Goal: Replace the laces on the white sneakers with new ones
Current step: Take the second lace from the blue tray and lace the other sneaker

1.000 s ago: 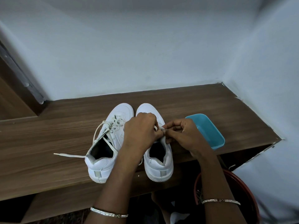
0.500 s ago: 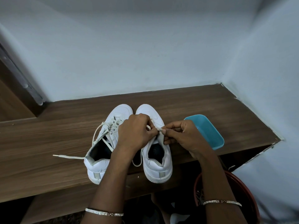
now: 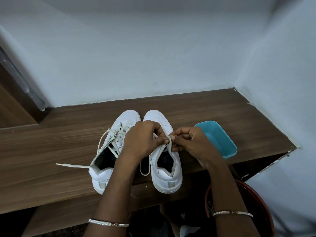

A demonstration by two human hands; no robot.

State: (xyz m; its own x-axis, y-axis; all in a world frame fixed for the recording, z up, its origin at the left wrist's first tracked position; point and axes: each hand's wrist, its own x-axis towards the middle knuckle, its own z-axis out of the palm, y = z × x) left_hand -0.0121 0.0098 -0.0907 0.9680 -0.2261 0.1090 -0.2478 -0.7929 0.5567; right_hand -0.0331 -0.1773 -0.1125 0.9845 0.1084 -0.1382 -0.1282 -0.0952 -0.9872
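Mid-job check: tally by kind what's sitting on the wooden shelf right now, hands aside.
White sneakers: 2 (left sneaker, right sneaker)
Off-white laces: 2 (left sneaker's lace, right sneaker's lace)
Blue tub: 1
Total: 5

Eyelets of the right sneaker (image 3: 166,175): being covered by the left hand (image 3: 142,141).
Tip of the lace (image 3: 169,146): being hidden in the pinch between the left hand and the right hand (image 3: 191,145).
Inner heel of the left sneaker (image 3: 106,151): being overlapped by the left forearm.
Red tub (image 3: 259,202) at 5 o'clock: being cut off by the bottom edge and crossed by the right forearm.
Door frame (image 3: 22,84) at 9 o'clock: being cropped by the left edge.
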